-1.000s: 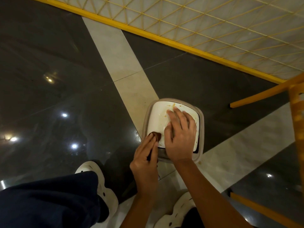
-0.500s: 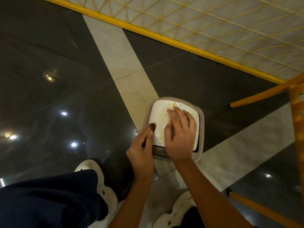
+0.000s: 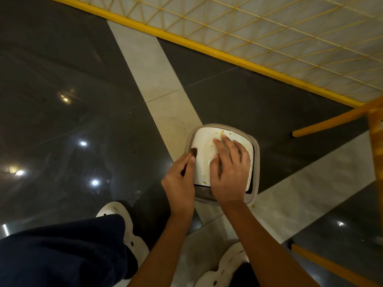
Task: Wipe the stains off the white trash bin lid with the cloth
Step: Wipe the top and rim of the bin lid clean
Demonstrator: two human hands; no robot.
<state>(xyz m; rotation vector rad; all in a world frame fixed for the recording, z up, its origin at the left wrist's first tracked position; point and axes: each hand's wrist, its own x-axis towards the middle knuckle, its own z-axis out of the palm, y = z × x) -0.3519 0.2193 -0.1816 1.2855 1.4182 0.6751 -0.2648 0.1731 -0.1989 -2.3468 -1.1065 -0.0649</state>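
The white trash bin lid (image 3: 204, 150) sits in a grey bin rim (image 3: 257, 162) on the floor below me. Yellowish stains (image 3: 220, 133) dot its far edge and middle. My left hand (image 3: 180, 183) pinches a small dark brown cloth (image 3: 193, 151), whose tip shows beyond the fingertips at the lid's left edge. My right hand (image 3: 230, 172) lies flat on the lid with straight fingers pressing on it, covering much of the right half.
Yellow chair legs (image 3: 331, 121) stand to the right of the bin. A yellow-framed mesh panel (image 3: 269, 27) runs across the top. My white shoes (image 3: 116, 212) (image 3: 230, 264) are on the glossy dark and beige floor tiles close behind the bin.
My left hand with the cloth has slid from the lid's near-left part outward and farther along its left edge. My right hand has stayed flat on the lid.
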